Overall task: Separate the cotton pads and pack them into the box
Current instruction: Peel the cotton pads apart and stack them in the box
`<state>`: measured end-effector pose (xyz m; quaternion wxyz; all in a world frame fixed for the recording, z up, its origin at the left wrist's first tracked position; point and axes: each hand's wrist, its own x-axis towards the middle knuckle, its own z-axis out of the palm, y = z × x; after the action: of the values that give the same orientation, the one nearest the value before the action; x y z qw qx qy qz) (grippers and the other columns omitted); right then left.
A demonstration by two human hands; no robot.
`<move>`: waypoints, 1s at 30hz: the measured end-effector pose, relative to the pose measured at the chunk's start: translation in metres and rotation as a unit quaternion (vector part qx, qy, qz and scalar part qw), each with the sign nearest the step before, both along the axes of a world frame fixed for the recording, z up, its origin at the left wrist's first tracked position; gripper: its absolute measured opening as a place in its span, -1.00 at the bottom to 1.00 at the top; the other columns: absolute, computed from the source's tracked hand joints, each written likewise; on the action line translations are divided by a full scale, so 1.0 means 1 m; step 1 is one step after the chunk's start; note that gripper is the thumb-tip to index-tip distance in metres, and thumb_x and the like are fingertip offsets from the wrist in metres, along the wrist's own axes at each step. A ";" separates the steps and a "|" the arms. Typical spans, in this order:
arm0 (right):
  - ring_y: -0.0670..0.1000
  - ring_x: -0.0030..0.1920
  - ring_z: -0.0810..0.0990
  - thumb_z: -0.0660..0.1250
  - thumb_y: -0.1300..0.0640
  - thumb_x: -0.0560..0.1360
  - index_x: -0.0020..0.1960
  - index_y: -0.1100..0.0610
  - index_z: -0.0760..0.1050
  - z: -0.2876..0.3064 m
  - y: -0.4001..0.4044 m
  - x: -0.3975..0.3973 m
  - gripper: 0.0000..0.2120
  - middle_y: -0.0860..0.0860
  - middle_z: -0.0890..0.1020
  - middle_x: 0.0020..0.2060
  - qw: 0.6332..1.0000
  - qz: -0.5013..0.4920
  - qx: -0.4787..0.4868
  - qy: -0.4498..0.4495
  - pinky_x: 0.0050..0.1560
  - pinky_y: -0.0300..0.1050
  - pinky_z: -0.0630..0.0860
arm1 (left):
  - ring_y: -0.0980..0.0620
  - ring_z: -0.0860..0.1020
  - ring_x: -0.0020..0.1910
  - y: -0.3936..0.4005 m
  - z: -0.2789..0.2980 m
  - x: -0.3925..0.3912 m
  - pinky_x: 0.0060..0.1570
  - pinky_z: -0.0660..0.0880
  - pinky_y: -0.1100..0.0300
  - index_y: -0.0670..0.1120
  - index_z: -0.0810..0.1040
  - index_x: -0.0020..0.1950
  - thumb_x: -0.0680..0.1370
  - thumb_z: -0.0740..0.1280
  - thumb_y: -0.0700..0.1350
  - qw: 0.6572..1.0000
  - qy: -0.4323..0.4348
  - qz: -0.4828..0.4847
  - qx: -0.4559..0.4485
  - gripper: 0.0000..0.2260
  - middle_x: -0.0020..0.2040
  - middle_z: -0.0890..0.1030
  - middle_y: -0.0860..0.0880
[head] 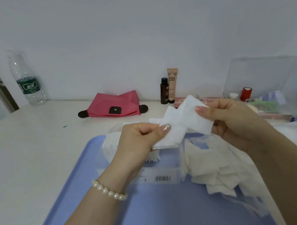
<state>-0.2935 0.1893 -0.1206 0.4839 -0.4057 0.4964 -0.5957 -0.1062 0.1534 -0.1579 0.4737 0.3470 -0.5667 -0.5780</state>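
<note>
White cotton pads (180, 122) held mid-air above blue tray (156, 214), two overlapping pieces. Left hand (142, 141) fingers pinch lower pad, right hand (233, 120) fingers pinch upper pad. Risk: thin layers cling, so a hard pull may tear one or drag extra sheets. Clear box (161, 174) on tray under hands, holds stacked pads at left end; loose pad heap (218, 171) just beside it. Pink pouch (117, 105) and bottles (169, 89) further back on tabletop (36, 154).

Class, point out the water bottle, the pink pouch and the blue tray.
water bottle (27, 85): head view, on its green label.
pink pouch (113, 106): head view, on its front panel.
blue tray (156, 214): head view, on its bare floor.
</note>
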 end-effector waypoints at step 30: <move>-0.07 -0.66 0.29 0.53 0.21 0.29 -0.30 0.20 0.56 -0.005 0.002 0.034 -0.86 0.01 0.55 -0.52 0.974 -0.079 0.027 0.212 -0.64 -0.37 0.27 | 0.00 0.65 -0.11 0.001 0.002 0.000 -0.08 0.59 0.16 0.10 0.43 0.22 0.47 0.19 -0.52 0.990 0.049 -0.126 0.030 -0.44 -0.09 0.69 -0.09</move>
<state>-0.2596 0.1917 -0.1258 0.3297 -0.4689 0.6341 -0.5190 -0.1058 0.1545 -0.1564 0.4136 0.2578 -0.5647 -0.6660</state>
